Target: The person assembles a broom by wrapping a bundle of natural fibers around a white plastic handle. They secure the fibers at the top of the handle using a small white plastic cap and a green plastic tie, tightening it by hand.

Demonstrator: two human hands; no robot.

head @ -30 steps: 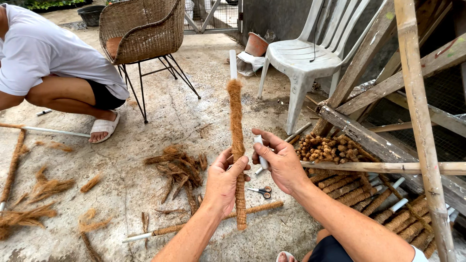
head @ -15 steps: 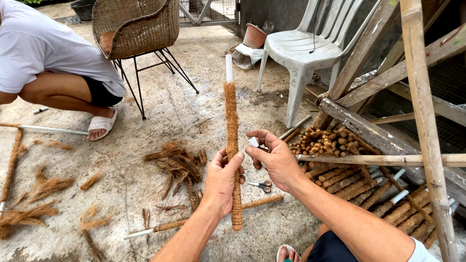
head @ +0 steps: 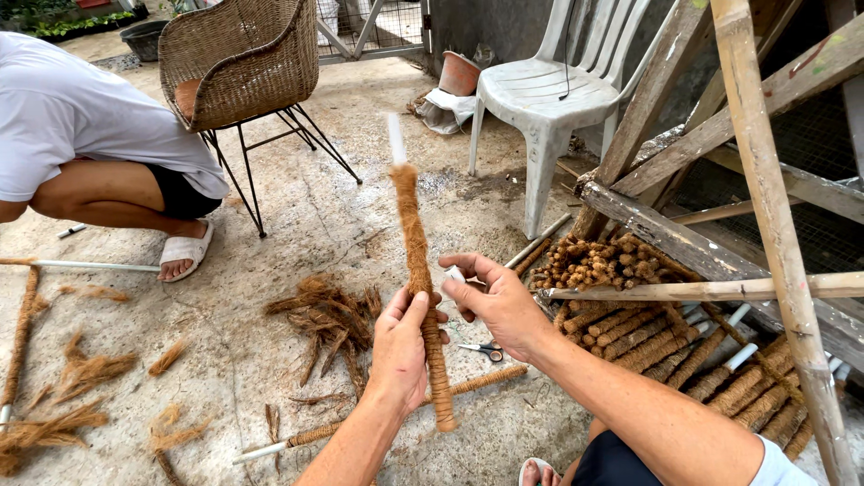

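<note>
We see our left hand [head: 400, 346] at lower centre, fingers curled shut around a coir-wrapped pole [head: 421, 288], thumb pointing up along it. The forearm rises from the bottom edge, and the pole stands nearly upright, its bare white tip toward the upper centre. Our right hand [head: 499, 301] sits just beside the pole, half closed, pinching a small white piece [head: 454, 274] between thumb and forefinger; its forearm enters from the lower right.

On the concrete floor [head: 360, 216] below lie small scissors [head: 481, 349], another partly wrapped pole [head: 396, 409] and a loose heap of coconut fibre [head: 328, 315]. To the right, a stack of finished coir poles [head: 648, 324] lies under slanted timber beams [head: 702, 153]. Farther off stand a white plastic chair [head: 553, 90] and a wicker chair [head: 243, 63]; a crouching person [head: 90, 135] fills the upper left.
</note>
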